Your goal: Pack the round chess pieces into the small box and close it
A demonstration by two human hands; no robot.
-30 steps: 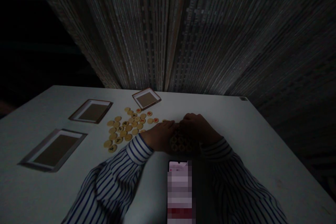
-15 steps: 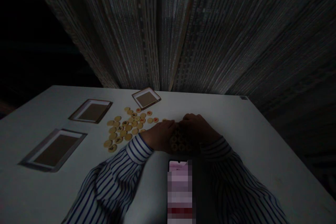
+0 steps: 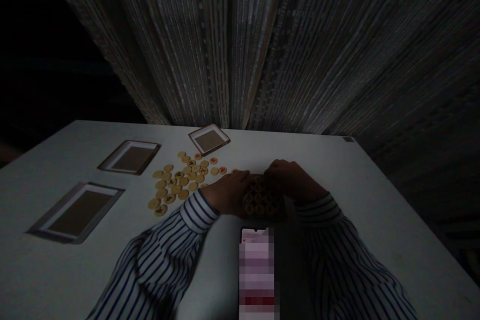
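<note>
In the dim head view, a small dark box (image 3: 278, 214) sits between my hands, with rows of round Chinese chess pieces (image 3: 259, 207) in it. My left hand (image 3: 230, 192) is closed along the left side of the box, its fingers curled toward the far edge. Over the far right part of the box is my right hand (image 3: 291, 177), its fingers pressed together at the far row; whatever they hold is hidden. Left of my left hand, loose Chinese chess pieces (image 3: 183, 181) lie scattered, some blank side up, others showing black or red characters.
A phone (image 3: 257, 270) lies in front of the box, between my forearms. Shallow box lids or trays stand at the far middle (image 3: 209, 140), the left (image 3: 130, 157) and the near left (image 3: 77, 212) of the white table (image 3: 375, 240). Behind it hangs a striped curtain (image 3: 247, 35).
My right hand has shifted slightly right and away from the middle of the box, uncovering more of the pieces in it. My left hand stays nearly in place.
</note>
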